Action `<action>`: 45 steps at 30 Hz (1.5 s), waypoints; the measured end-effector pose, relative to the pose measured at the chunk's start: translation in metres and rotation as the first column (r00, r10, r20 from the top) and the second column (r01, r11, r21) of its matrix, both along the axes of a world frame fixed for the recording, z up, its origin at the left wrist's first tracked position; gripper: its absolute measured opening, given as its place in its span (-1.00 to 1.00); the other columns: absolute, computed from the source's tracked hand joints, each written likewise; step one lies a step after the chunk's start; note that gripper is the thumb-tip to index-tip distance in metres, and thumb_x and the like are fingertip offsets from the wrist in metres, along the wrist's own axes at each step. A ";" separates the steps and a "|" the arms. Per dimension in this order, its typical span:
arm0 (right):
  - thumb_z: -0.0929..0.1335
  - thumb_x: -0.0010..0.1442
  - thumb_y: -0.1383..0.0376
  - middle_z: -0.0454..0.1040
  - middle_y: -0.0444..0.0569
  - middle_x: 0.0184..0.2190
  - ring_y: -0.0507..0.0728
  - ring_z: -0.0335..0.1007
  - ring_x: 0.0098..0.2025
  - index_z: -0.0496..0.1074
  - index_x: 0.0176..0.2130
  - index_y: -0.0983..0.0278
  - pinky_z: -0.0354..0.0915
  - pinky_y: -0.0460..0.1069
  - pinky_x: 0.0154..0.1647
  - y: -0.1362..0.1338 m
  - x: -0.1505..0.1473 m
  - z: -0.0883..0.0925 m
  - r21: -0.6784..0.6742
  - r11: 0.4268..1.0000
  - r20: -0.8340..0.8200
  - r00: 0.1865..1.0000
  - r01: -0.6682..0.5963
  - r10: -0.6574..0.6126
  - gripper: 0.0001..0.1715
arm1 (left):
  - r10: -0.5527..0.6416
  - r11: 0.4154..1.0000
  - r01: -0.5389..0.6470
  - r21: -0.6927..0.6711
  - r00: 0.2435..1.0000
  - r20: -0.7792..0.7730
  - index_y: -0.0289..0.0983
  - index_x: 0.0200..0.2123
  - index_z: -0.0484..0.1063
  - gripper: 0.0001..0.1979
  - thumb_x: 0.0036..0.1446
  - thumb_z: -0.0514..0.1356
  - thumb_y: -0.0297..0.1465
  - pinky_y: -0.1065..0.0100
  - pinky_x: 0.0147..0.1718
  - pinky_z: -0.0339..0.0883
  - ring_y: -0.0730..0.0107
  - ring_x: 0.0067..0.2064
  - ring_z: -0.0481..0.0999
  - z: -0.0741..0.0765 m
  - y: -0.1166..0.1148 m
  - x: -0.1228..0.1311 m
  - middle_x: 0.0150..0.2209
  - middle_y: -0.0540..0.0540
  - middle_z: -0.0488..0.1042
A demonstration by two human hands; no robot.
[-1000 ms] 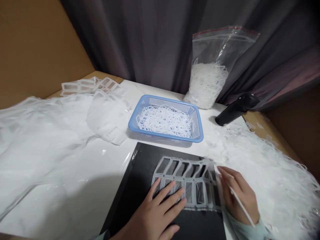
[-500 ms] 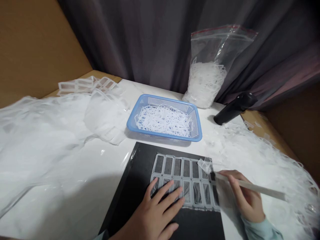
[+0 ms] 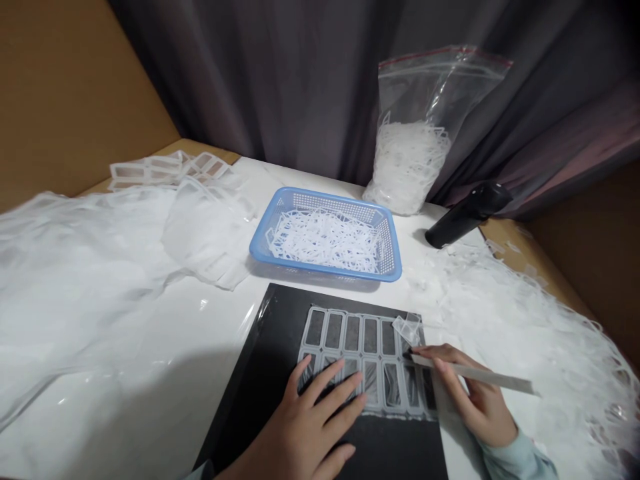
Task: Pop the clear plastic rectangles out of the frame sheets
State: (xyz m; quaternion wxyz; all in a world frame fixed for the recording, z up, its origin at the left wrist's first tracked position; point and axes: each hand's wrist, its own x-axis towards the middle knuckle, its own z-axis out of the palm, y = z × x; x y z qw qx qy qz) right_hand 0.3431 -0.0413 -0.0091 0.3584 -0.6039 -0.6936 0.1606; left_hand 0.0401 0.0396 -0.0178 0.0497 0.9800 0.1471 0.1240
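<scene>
Right grip (image 3: 475, 397) pinches tool (image 3: 500, 379); blue basket (image 3: 325, 269) holds white pieces (image 3: 325, 240).

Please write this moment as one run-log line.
left hand: spread on gridded sheet; right hand: gripping slender tool, tip at sheet; blue basket: beyond black mat

Looks like a makeshift workshop, though I can't see past the curtain (image 3: 280, 87). Cardboard (image 3: 65, 93) flanks the table (image 3: 270, 173), heaped with plastic pieces (image 3: 540, 333).
</scene>
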 end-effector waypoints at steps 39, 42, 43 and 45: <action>0.22 0.33 0.48 0.57 0.06 -0.17 0.17 0.54 -0.05 0.42 -0.07 0.24 0.45 -0.03 -0.09 -0.003 -0.010 0.000 0.016 1.000 0.008 1.000 -0.008 0.008 -0.71 | -0.014 1.000 0.013 0.018 0.998 0.055 -0.11 0.25 0.28 -0.55 0.31 0.10 -0.28 0.13 0.35 -0.40 0.21 0.33 0.12 -0.006 0.001 -0.001 0.34 0.08 0.22; 0.21 0.33 0.49 0.56 0.06 -0.15 0.16 0.55 -0.08 0.41 -0.03 0.25 0.46 -0.04 -0.10 -0.003 -0.009 -0.001 0.019 1.000 0.044 0.999 -0.015 0.014 -0.69 | -0.021 0.999 0.020 0.028 0.999 0.030 -0.12 0.28 0.25 -0.51 0.30 0.11 -0.29 0.08 0.34 -0.48 0.18 0.34 0.09 -0.007 0.002 -0.001 0.35 0.06 0.18; 0.21 0.33 0.49 0.56 0.07 -0.15 0.15 0.55 -0.08 0.41 -0.02 0.25 0.46 -0.04 -0.10 -0.002 -0.009 -0.001 0.022 1.000 0.055 0.998 -0.017 0.016 -0.68 | -0.018 0.999 0.017 0.027 1.000 0.026 -0.13 0.28 0.24 -0.51 0.30 0.11 -0.30 0.06 0.34 -0.49 0.17 0.34 0.09 -0.007 0.001 -0.001 0.36 0.06 0.18; 0.21 0.33 0.49 0.56 0.07 -0.15 0.15 0.55 -0.09 0.40 0.00 0.25 0.47 -0.04 -0.11 -0.002 -0.010 -0.001 0.031 0.999 0.072 0.997 -0.021 0.019 -0.67 | -0.018 1.000 0.017 0.026 0.999 0.029 -0.13 0.28 0.24 -0.50 0.29 0.11 -0.30 0.06 0.34 -0.49 0.17 0.34 0.10 -0.008 0.001 -0.001 0.36 0.06 0.18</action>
